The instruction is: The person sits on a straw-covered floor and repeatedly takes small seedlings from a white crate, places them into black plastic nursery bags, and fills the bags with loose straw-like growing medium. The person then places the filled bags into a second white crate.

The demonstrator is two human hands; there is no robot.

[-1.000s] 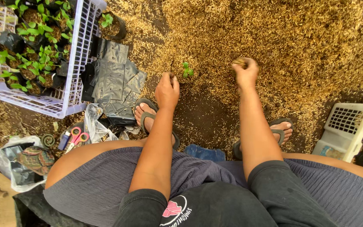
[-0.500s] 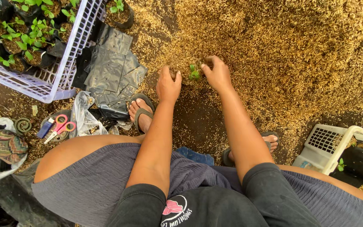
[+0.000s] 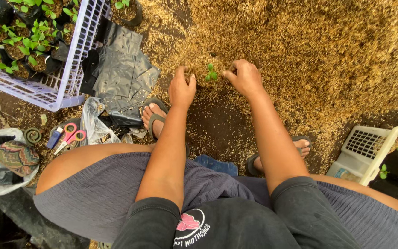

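Beside a small green seedling [image 3: 211, 74], left hand [image 3: 182, 87] and right hand [image 3: 243, 77] press husks, fingers curled, holding nothing.

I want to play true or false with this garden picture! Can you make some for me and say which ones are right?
1. A small green seedling stands between the left hand and the right hand. True.
2. The right hand holds the scissors. False: the scissors lie on the ground at the left, away from both hands.
3. The lavender crate holds many little green plants. True.
4. The person is barefoot. False: a sandal is on each foot.
5. The ground around the seedling is covered in yellowish husks. True.
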